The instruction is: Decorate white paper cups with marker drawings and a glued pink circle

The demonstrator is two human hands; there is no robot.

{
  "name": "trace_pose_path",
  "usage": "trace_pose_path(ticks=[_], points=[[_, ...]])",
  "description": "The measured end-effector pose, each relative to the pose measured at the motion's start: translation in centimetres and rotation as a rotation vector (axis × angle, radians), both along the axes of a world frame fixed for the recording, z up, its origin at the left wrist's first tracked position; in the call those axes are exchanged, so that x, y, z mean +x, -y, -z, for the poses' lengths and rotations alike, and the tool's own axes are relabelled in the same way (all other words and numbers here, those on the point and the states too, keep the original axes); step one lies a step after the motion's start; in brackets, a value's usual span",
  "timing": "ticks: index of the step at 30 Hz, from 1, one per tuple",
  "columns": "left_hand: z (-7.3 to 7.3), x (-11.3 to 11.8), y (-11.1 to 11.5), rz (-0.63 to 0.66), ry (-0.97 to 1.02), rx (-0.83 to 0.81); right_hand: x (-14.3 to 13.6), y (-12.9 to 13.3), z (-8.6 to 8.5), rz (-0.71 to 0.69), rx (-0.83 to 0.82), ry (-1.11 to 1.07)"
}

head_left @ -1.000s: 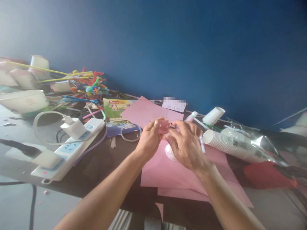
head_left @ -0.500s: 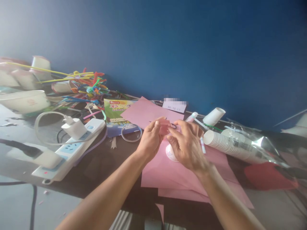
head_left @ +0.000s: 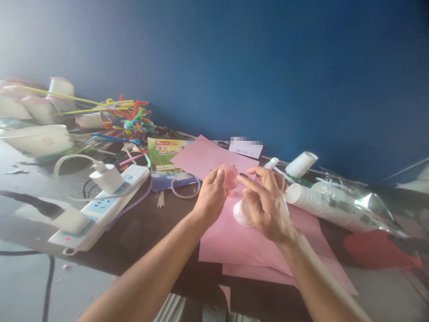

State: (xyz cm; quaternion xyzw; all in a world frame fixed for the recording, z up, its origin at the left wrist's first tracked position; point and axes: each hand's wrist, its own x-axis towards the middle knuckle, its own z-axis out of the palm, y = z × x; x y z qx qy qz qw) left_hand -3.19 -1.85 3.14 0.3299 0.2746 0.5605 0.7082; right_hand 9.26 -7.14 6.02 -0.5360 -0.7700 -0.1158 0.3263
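My left hand (head_left: 212, 194) is closed on a small piece of pink paper (head_left: 230, 176), its thumb pressed on the near side. My right hand (head_left: 266, 203) is just to the right, fingers apart, with the index fingertip at the paper's right edge; whether it touches I cannot tell. Below them a white paper cup (head_left: 241, 213) with a faint print rests on large pink sheets (head_left: 248, 248), partly covered by my right hand. A dark curved thing shows behind my right fingers, too hidden to name.
On the left are a power strip (head_left: 103, 205) with plugs, a pile of coloured pipe cleaners (head_left: 134, 118) and a white bowl (head_left: 40, 141). A roll of tape (head_left: 185, 185) lies near a craft-paper packet (head_left: 161, 154). Stacked paper cups (head_left: 311, 199) lie at right, beside a red piece (head_left: 375, 250).
The pink paper piece has turned so that more of its flat face shows. My right fingers have spread and drawn slightly back from it, uncovering more of the cup. The view has shifted slightly.
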Motion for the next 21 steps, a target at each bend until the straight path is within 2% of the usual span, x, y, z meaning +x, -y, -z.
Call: trace_pose_path(ticks=[11, 15, 21], points=[[-0.15, -0.14, 0.21, 0.054, 0.031, -0.023, 0.11, -0.85, 0.72, 0.100, -0.029, 0.241], [-0.32, -0.10, 0.18, 0.049, 0.069, -0.025, -0.02, -0.68, 0.45, 0.098, -0.091, 0.237], [-0.46, -0.18, 0.06, -0.003, -0.007, -0.031, -0.40, -0.02, 0.04, 0.064, -0.131, 0.193]])
